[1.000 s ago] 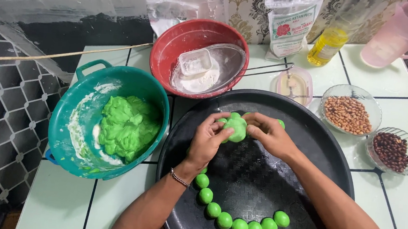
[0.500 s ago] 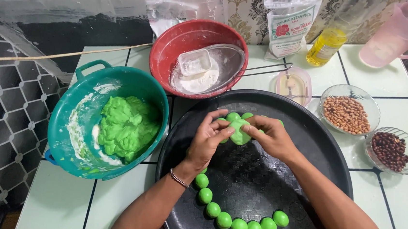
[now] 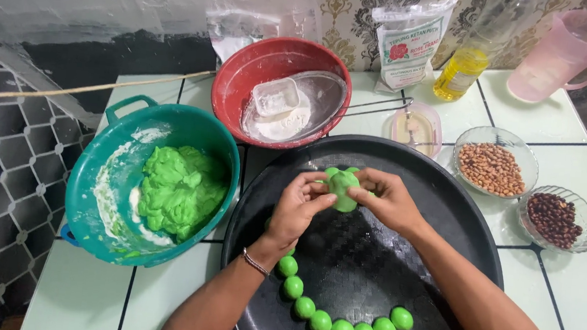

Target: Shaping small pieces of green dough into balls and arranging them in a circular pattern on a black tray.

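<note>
Both hands meet over the far half of a round black tray (image 3: 443, 219). My left hand (image 3: 298, 207) and my right hand (image 3: 387, 200) pinch one lump of green dough (image 3: 342, 188) between their fingertips. Several finished green dough balls (image 3: 342, 329) lie in a curved row along the tray's near edge. To the left stands a teal basin (image 3: 107, 185) with a mass of green dough (image 3: 180, 189) in it.
A red bowl (image 3: 245, 70) with white flour and a clear tub stands behind the tray. A flour bag (image 3: 406, 45), an oil bottle (image 3: 460, 72) and a pink jug (image 3: 560, 57) line the back. Glass bowls of peanuts (image 3: 492, 167) and dark beans (image 3: 556, 218) sit right.
The hands stay over the same spot of the tray, and the fingers have shifted around the dough lump, which has turned and changed shape slightly between them.
</note>
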